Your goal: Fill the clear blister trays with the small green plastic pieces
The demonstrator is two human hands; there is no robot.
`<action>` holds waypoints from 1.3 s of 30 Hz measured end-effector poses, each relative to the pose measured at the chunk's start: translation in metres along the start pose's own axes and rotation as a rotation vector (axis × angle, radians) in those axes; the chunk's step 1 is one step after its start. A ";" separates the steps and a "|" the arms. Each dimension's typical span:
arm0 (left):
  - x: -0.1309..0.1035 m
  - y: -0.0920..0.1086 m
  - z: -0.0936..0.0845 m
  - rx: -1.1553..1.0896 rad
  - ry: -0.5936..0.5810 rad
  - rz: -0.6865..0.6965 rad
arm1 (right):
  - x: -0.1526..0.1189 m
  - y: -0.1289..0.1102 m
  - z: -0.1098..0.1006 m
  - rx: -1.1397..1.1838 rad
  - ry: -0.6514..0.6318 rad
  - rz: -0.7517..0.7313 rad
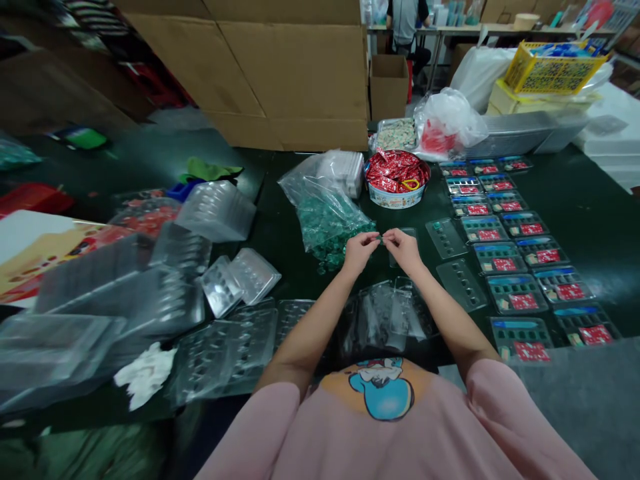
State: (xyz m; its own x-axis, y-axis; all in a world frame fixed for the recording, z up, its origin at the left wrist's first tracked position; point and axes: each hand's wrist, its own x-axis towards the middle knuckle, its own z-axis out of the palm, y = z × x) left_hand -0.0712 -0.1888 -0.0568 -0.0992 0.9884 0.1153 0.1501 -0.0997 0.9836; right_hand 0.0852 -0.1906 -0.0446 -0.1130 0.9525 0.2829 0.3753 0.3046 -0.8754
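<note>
My left hand (361, 252) and my right hand (404, 250) meet fingertip to fingertip above the dark table. Both are closed in a pinch on a small green piece (381, 239), mostly hidden by the fingers. Just left of my left hand, translucent green pieces (330, 230) spill from a clear plastic bag (306, 175). Under and behind my right hand lies a clear plastic tray (410, 233). Further right are a tray with a few green pieces in it (445, 238) and a tray with dark round hollows (461, 285).
Filled trays (505, 265) with red packets and blue items stand in rows at right. Behind my hands is a round tin (397, 199) of red packets. Stacked clear trays (125, 287) crowd the left. A cardboard box (295, 73) blocks the back; a person (406, 23) sits beyond.
</note>
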 end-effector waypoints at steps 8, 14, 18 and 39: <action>-0.004 0.003 0.000 0.091 -0.015 0.002 | -0.004 -0.008 0.003 -0.092 0.052 0.000; -0.006 0.008 0.002 0.063 -0.040 -0.025 | -0.004 -0.002 0.008 0.056 0.058 0.041; -0.007 0.011 0.005 0.085 -0.033 -0.024 | -0.004 0.004 0.010 0.228 0.044 0.099; -0.008 0.023 -0.006 0.156 -0.181 0.049 | -0.006 0.009 0.004 0.586 -0.085 0.181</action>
State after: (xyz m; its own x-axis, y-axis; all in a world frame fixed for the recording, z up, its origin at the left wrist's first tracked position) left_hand -0.0727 -0.1993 -0.0346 0.0874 0.9887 0.1220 0.3018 -0.1430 0.9426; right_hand 0.0851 -0.1932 -0.0556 -0.1768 0.9793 0.0986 -0.1699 0.0683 -0.9831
